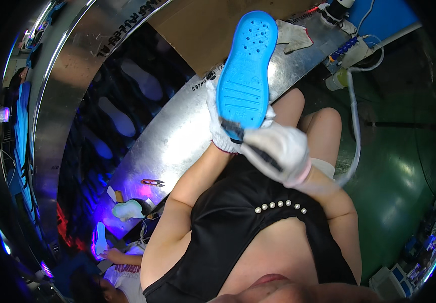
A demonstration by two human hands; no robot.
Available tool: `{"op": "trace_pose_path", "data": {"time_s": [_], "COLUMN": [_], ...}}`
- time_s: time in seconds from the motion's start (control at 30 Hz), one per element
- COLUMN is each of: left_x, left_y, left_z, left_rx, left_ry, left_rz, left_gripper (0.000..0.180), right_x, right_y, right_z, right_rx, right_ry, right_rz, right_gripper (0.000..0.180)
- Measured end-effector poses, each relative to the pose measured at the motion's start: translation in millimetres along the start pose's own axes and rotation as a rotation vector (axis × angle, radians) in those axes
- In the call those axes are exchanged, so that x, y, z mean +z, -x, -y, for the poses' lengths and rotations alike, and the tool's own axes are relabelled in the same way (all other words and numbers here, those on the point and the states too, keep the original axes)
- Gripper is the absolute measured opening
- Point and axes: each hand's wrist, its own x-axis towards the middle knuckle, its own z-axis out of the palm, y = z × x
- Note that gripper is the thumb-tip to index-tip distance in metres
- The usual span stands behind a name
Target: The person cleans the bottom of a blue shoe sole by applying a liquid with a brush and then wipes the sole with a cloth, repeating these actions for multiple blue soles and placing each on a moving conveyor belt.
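Metal table [175, 139] — left hand [217, 123] wrapped round blue sole [246, 76], right hand [283, 149] clenching brush [233, 129].

From sole [246, 76] | left hand [217, 118]: beneath | right hand [282, 150], brush [233, 130]: at near end | glove [295, 38]: right, behind | snips [153, 183]: left, nearer

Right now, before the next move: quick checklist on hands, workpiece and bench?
1. Left grip on the blue sole: ok, gloved, at its lower end.
2. Right grip on the dark brush: ok, gloved, motion-blurred.
3. Bristles pressing on the sole: cannot tell; they overlap its lower end.
4. Red snips apart from both grips: ok, on the metal bench.
5. No loose gloves about: not ok, a white glove lies beyond the sole.
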Motion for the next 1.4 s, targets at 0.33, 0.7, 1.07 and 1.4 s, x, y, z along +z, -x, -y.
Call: {"op": "trace_pose_path", "data": {"time_s": [0.33,0.7,1.07,1.4], "left_x": [8.6,23.8,41.8,14.8], "left_y": [-5.8,-6.8,-2.6,-2.5], "left_z": [-43.6,-64.2,-74.5,-100.5], "left_rx": [-0.322,-0.538,-0.112,0.01], "left_ry": [-0.198,-0.332,-1.1,-1.292], "left_rz": [0.175,0.087,-0.194,-0.063], "left_gripper": [0.085,0.062,0.051,0.056], "right_x": [-24.7,-25.0,-41.8,-56.8], "right_y": [-2.9,-10.1,-10.6,-12.2], "right_z": [-13.5,-25.3,-0.7,-16.8], "right_rx": [-0.137,0.031,-0.136,-0.196], "right_ry": [0.115,-0.262,0.219,0.094], "right_rz": [0.385,0.157,0.437,0.169], "right_gripper": [0.016,0.022,0.023,0.024]}}
